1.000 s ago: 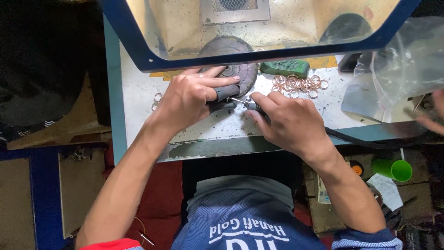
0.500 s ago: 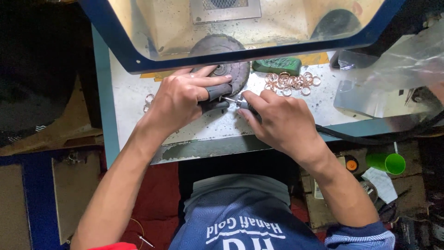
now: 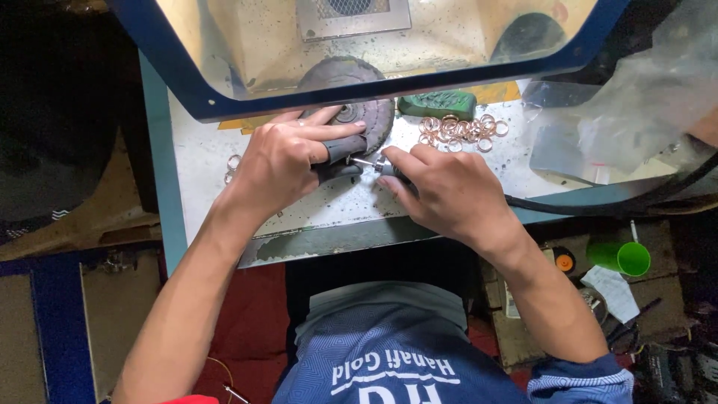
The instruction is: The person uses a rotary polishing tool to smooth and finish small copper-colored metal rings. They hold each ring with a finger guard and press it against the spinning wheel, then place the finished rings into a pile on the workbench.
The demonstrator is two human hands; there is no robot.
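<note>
hands meet at the middle of the table (image 3: 224, 161), just in front of a dark round buffing wheel (image 3: 378, 120) that sits half under a blue-framed clear shield (image 3: 374, 82). left hand (image 3: 288, 161) is clenched, thumb and forefinger wearing dark finger guards (image 3: 340, 150), pinching something small at the tips; likely a ring, but it is hidden, can't tell for sure. right hand (image 3: 449, 191) is closed around a slim rotary handpiece (image 3: 381, 166), its thin metal bit pointing left into the left fingertips. black cable (image 3: 598, 203) runs off right from under that hand.

pile of copper-coloured rings (image 3: 460, 129) lies on the table just behind the right hand, near a green compound bar (image 3: 437, 103). a few loose rings (image 3: 232, 166) sit left of the left wrist. clear plastic bag (image 3: 628, 112) at far right, green cup (image 3: 621, 258) lower down off the table edge.

judgement on doing this step well: keep both wrists or heels braced on the table so the bit stays steady, keep the pinch tight on the small piece so it doesn't spin out, light pressure only, turn the piece bit by bit rather than moving the tool. keep guarded fingertips, not bare skin, next to the bit.
</note>
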